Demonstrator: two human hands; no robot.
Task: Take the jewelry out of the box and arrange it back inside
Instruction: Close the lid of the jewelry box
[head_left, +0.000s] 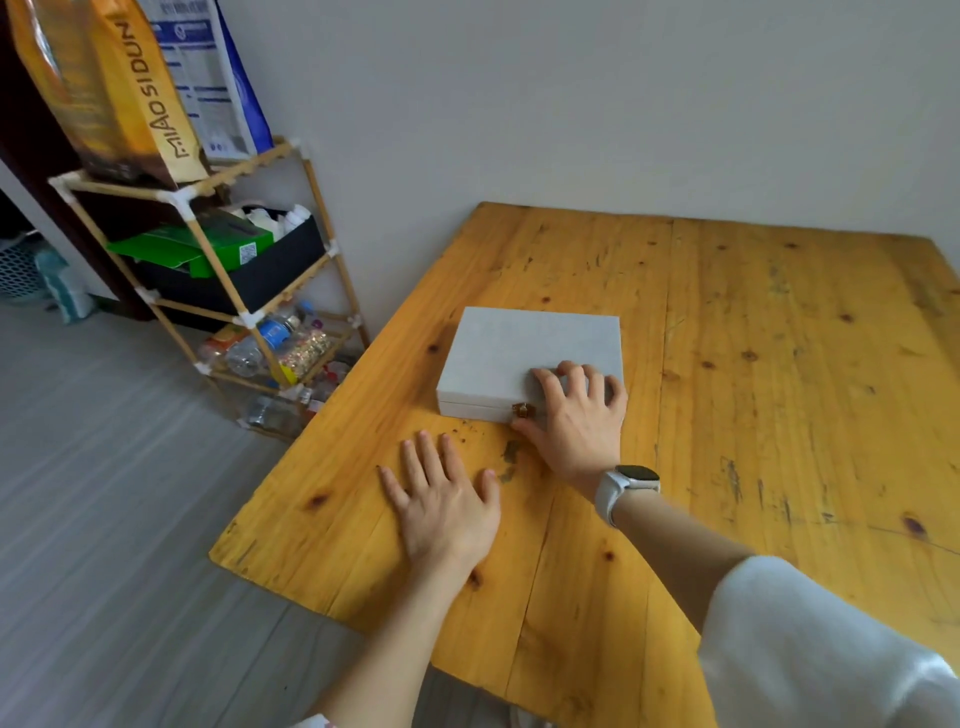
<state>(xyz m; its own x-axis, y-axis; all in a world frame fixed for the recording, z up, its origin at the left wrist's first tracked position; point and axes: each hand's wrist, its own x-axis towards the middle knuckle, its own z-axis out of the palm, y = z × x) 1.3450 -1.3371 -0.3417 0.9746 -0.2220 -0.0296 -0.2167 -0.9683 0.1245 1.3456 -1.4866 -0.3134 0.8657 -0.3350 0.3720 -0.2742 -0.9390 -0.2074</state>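
A pale grey jewelry box (511, 345) sits closed on the wooden table (753, 364), with a small brass clasp (523, 410) on its front side. My right hand (576, 421) rests on the box's near right corner, fingers spread over the lid and thumb down by the clasp. My left hand (441, 499) lies flat on the table in front of the box, fingers straight, holding nothing. No jewelry is visible; the lid hides the inside.
A wooden rack (228, 291) with boxes, bottles and large bags on top stands left of the table, against the wall. The table's left edge runs close to the box. A white watch (626, 488) is on my right wrist.
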